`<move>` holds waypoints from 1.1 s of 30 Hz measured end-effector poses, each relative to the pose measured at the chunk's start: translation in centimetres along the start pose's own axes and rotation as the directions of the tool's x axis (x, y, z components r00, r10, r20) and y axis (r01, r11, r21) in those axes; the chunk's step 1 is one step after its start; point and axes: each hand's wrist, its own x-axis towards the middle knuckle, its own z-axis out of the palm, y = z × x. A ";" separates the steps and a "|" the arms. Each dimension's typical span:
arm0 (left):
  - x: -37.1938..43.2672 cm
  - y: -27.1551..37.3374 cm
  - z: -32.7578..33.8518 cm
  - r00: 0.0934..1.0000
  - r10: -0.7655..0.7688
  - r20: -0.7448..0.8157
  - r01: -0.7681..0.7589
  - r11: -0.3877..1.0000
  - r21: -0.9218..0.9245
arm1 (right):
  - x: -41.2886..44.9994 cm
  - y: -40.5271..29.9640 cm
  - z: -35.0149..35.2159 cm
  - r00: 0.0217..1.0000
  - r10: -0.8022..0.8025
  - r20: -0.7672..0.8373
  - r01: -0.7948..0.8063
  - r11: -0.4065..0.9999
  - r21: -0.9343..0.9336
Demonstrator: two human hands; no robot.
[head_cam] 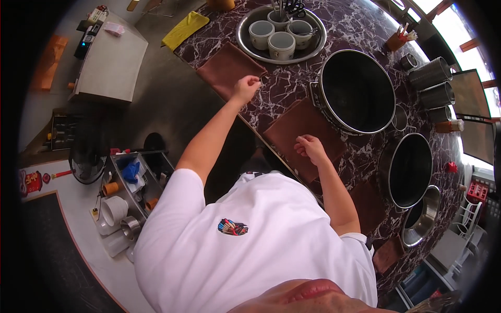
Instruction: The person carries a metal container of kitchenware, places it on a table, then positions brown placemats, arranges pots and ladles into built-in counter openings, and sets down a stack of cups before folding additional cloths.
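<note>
My left hand (pixel 246 88) is above the near edge of a folded brown cloth (pixel 229 68), its fingers curled in; I see nothing in it. Over another brown cloth (pixel 309 131), my right hand (pixel 311 148) is loosely closed, also with no visible object. Whether either hand touches the cloth below it is unclear. Both cloths lie on a dark red, white-veined marble-look counter (pixel 285 88). Beyond the right-hand cloth stands a large black-looking metal pot (pixel 389 74) with a side handle. A round metal tray (pixel 243 49) holds several white cups (pixel 282 45), some with utensils.
Another deep pot (pixel 385 172) and a steel basin (pixel 428 223) stand to the right. Steel canisters (pixel 430 74) line the far side. A yellow cloth (pixel 186 30) hangs at the counter's corner. At left are a metal cart (pixel 129 164), a black fan (pixel 89 162) and stacked white bowls (pixel 113 211).
</note>
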 end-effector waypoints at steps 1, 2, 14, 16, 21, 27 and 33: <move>4.4 1.9 1.2 0.999 0.001 0.051 0.000 1.000 -0.003 | 1.2 0.9 0.5 0.998 0.048 -0.048 -0.051 0.997 -0.053; 8.7 2.3 2.1 0.997 0.016 0.070 -0.018 0.999 0.030 | 2.2 2.1 0.9 0.996 0.051 -0.070 -0.054 0.998 -0.044; 29.4 6.7 18.7 0.948 0.134 0.289 -0.288 0.748 0.598 | 2.9 -1.9 3.2 0.788 0.398 -0.470 -0.387 0.914 0.125; 30.4 6.3 19.5 0.947 0.177 0.267 -0.306 0.745 0.593 | 3.3 -2.0 3.2 0.782 0.411 -0.469 -0.388 0.909 0.151; 32.8 4.6 19.8 0.925 0.278 0.258 -0.377 0.747 0.548 | 3.7 -1.9 3.0 0.790 0.406 -0.460 -0.353 0.914 0.201; 33.3 3.9 17.5 0.869 0.291 0.400 -0.469 0.741 0.481 | 3.7 -0.9 2.7 0.764 0.449 -0.464 -0.369 0.893 0.257; 32.7 3.3 12.7 0.909 0.351 0.224 -0.398 0.891 0.217 | 3.6 -0.6 2.6 0.784 0.414 -0.462 -0.369 0.910 0.189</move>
